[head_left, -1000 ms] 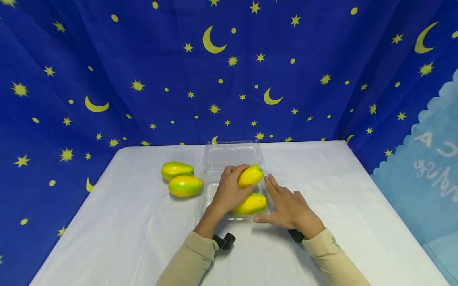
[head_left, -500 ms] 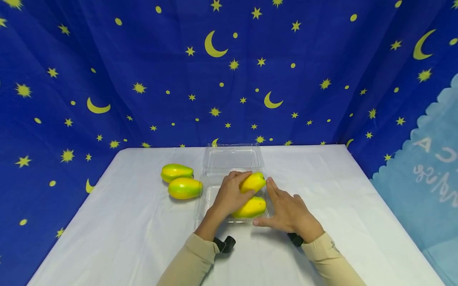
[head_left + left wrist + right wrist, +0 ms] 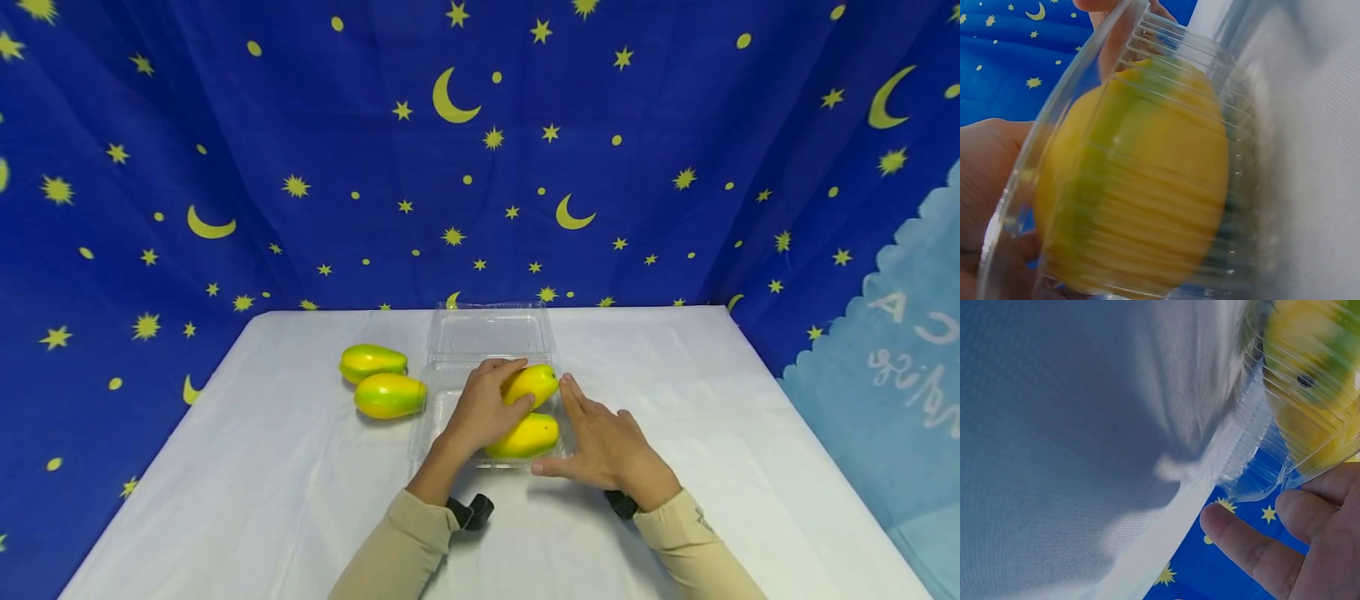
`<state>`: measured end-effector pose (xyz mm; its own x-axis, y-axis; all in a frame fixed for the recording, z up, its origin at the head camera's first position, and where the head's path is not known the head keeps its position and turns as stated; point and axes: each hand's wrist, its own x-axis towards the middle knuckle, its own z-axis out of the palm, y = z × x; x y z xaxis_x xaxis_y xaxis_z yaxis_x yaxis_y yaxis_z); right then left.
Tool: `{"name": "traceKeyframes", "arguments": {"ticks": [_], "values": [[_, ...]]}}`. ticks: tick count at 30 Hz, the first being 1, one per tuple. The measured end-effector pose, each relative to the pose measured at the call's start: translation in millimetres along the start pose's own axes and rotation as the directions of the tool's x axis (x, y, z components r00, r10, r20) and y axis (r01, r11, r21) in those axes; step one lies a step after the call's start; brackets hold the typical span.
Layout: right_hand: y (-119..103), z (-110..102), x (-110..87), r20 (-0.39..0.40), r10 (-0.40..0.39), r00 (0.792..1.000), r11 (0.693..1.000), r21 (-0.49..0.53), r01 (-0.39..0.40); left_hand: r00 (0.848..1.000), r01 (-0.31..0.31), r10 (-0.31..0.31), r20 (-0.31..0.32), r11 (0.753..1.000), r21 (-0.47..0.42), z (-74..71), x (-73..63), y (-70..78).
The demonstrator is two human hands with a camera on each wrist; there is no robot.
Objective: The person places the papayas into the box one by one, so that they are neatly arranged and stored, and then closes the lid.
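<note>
My left hand (image 3: 480,410) grips a yellow papaya (image 3: 534,382) by its left end, thumb on the near side and fingers on the far side. That papaya is in the right part of an open clear plastic clamshell box (image 3: 442,408). Nearer to me a second papaya (image 3: 528,435) lies in the box; in the left wrist view a papaya (image 3: 1147,162) shows through the ribbed wall. My right hand (image 3: 603,437) is at the box's right side, fingers extended and thumb near the front corner. In the right wrist view, the fingers (image 3: 1310,515) are against the rim.
Two yellow-green papayas (image 3: 372,362) (image 3: 389,396) lie side by side on the white-covered table (image 3: 285,492), left of the box. The box's clear lid (image 3: 491,333) is folded back toward the table's far edge. A blue star-patterned curtain (image 3: 360,142) stands behind.
The gripped papaya has settled slightly lower and to the right in the box, with my left hand following. My right hand stays beside the box. The head view has shifted slightly.
</note>
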<state>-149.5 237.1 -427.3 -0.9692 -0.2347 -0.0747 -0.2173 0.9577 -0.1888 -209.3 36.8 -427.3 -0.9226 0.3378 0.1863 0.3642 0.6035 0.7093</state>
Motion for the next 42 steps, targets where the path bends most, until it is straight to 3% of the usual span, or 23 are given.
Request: {"name": "traceKeyframes", "arguments": {"ticks": [11, 17, 23, 33, 36, 42], "values": [[-0.4, -0.6, -0.2, 0.017, 0.009, 1.000, 1.000, 0.015, -0.009, 1.000, -0.014, 0.014, -0.017, 1.000, 0.017, -13.9, 0.0, 4.6], [-0.2, -0.3, -0.3, 0.022, 0.017, 1.000, 1.000, 0.010, -0.017, 0.992, -0.008, 0.010, -0.123, 1.000, 0.017, -32.6, -1.6, 9.0], [-0.4, 0.0, 0.0, 0.023, 0.018, 1.000, 1.000, 0.020, -0.019, 0.970, -0.045, 0.056, -0.236, 0.998, 0.051, -60.5, -7.0, 8.6], [-0.1, 2.8, 0.0, 0.016, -0.003, 1.000, 0.999, 0.032, 0.002, 0.935, -0.005, 0.033, -0.353, 0.997, 0.079, -116.4, -25.2, -24.7], [-0.6, 2.4, 0.0, 0.020, -0.009, 1.000, 0.999, 0.032, 0.009, 0.936, 0.021, 0.020, -0.351, 0.994, 0.111, -126.4, -36.1, -37.8], [1.9, -1.9, -0.3, 0.026, -0.006, 1.000, 1.000, 0.011, 0.006, 0.956, 0.046, 0.024, -0.293, 0.972, 0.229, -136.1, -57.4, -65.0]]}}
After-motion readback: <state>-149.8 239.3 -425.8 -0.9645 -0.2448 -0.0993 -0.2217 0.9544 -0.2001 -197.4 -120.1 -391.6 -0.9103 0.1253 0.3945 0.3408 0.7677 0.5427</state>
